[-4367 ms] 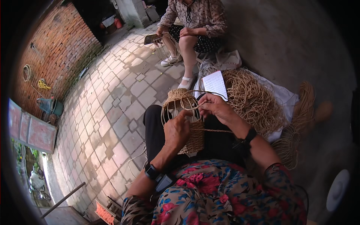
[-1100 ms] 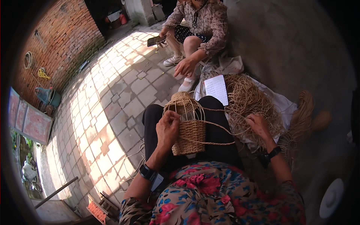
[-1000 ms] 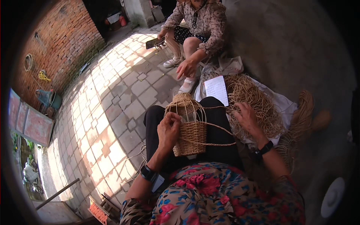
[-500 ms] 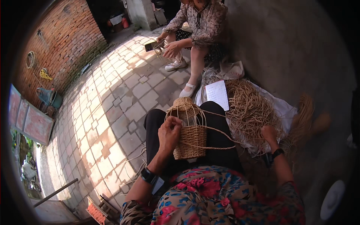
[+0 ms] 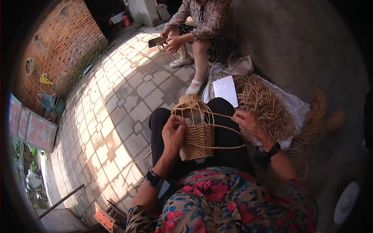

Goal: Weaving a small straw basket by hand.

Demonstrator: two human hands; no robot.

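A half-woven basket (image 5: 199,141) rests on my lap between my knees. Its lower wall is tightly woven; above it, bare ribs (image 5: 200,113) curve up to a woven cap (image 5: 189,100). My left hand (image 5: 173,133) is closed at the basket's left side, where ribs and weave meet. Strands of tan twisted cord (image 5: 227,127) run from the basket to the right. My right hand (image 5: 248,121) pinches the uppermost strand a short way off the basket, and its fingertips partly hide the cord.
Beyond my right hand a heap of loose cord (image 5: 264,105) lies on a white sheet (image 5: 302,110), with a handwritten paper (image 5: 225,91) on it. Another person (image 5: 202,23) sits ahead holding a phone and a ribbed frame. A brick wall (image 5: 66,35) stands far left.
My right hand has come in from the cord heap toward the basket and now pinches the upper strand. My left hand stays at the basket. The other person's hands have drawn together.
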